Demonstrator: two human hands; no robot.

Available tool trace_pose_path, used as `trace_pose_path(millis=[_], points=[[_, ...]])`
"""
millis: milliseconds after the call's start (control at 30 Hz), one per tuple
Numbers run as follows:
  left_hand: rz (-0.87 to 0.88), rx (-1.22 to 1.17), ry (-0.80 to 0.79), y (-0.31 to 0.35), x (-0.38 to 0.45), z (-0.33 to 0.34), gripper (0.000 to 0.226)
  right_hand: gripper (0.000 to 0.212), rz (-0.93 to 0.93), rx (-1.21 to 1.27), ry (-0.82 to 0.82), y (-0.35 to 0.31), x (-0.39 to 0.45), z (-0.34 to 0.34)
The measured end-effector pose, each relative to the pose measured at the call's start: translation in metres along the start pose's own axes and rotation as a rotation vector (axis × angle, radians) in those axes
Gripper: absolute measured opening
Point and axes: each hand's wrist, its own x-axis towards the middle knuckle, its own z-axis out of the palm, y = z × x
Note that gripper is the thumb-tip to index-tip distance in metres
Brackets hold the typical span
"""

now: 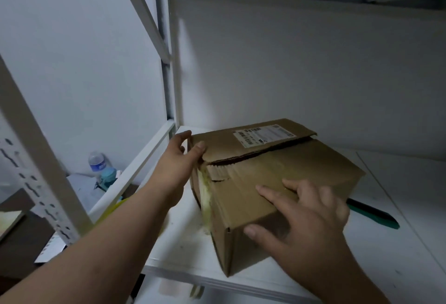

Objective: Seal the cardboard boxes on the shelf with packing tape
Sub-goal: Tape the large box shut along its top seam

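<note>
Two hands steady a cardboard box on a white shelf.
The left hand pinches the far-left flap corner; the right hand, fingers spread flat, presses the near top edge.

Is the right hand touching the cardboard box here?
Touching. The head view shows the right hand lying with spread fingers on the top of the cardboard box, thumb against its near side.

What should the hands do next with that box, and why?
Probably press the flaps flat. The box still gapes along its top seam, no tape shows across it, the left hand holds the far corner, and the right hand rests flat on top.
</note>
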Motion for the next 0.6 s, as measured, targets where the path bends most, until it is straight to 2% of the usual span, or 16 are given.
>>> trace_pose_path(millis=[67, 167, 233, 467, 533, 600], points=[[-0.047, -0.1, -0.04, 0.002, -0.004, 0.007, 0.075, 0.065, 0.016, -0.095, 0.094, -0.017, -0.001, 0.007], [-0.101, -0.189, -0.138, 0.0, -0.014, 0.013, 0.054, 0.066, 0.01, -0.15, 0.151, -0.024, -0.001, 0.01], [-0.112, -0.21, -0.179, -0.002, -0.018, 0.01, 0.049, 0.067, 0.007, -0.161, 0.168, -0.022, -0.001, 0.01], [-0.159, -0.301, -0.297, 0.003, -0.003, -0.001, 0.061, 0.067, 0.058, -0.211, 0.166, -0.041, 0.003, 0.018], [-0.159, -0.262, -0.291, 0.005, -0.005, -0.009, 0.06, 0.066, 0.08, -0.217, 0.141, -0.044, 0.005, 0.019], [-0.138, -0.157, -0.256, 0.002, -0.012, -0.022, 0.074, 0.062, 0.08, -0.183, 0.161, -0.05, 0.004, 0.019]])
